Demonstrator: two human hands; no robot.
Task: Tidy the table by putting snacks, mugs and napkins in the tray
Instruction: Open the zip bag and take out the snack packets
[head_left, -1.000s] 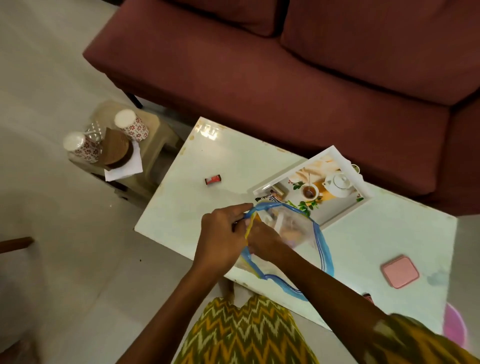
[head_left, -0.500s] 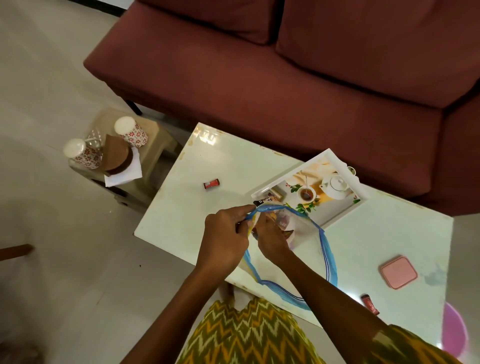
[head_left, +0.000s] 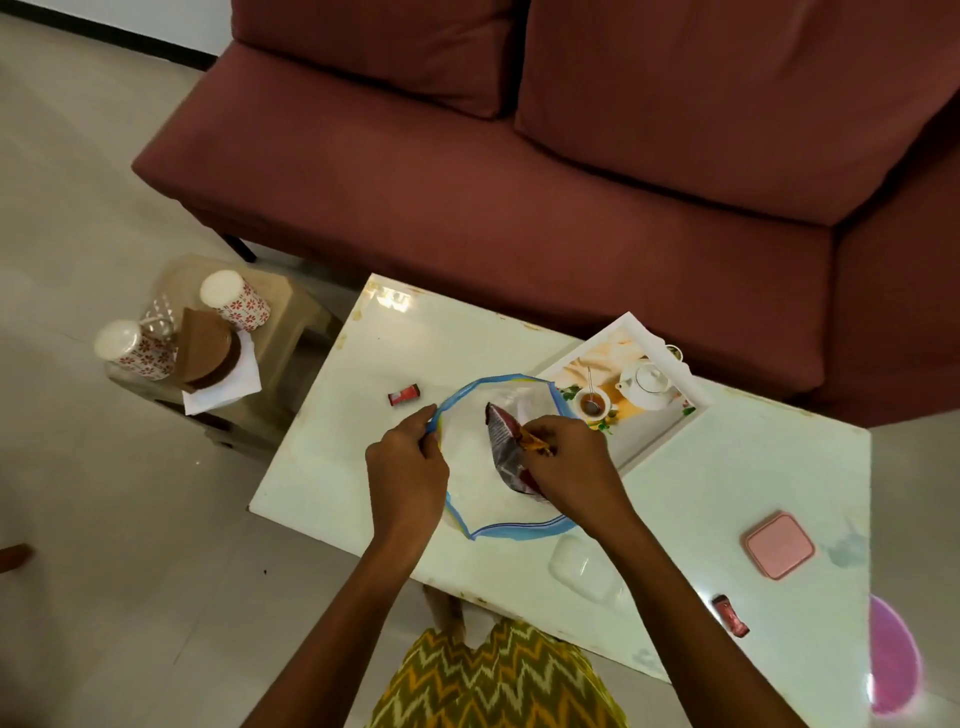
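A clear zip bag with a blue rim (head_left: 470, 452) lies open on the white table (head_left: 675, 499). My left hand (head_left: 408, 467) pinches the bag's left rim. My right hand (head_left: 569, 460) grips a red and silver snack packet (head_left: 505, 441) at the bag's mouth. The white tray (head_left: 657, 431) with a teapot picture sits just beyond the bag, partly hidden by it. A small red snack (head_left: 404, 396) lies on the table to the left. Another red snack (head_left: 730, 616) lies near the front right edge.
A pink square box (head_left: 778, 544) and a clear lid (head_left: 582, 566) lie on the table's right half. A side stool (head_left: 280, 312) at left carries two floral mugs (head_left: 236, 301), a brown lid and napkins (head_left: 223, 387). A maroon sofa (head_left: 519, 171) runs behind. A pink bowl (head_left: 891, 660) is at right.
My hands have pulled the bag's mouth wide open, and my right hand now holds the red and silver snack packet there. The view has shifted, so the table sits lower in frame.
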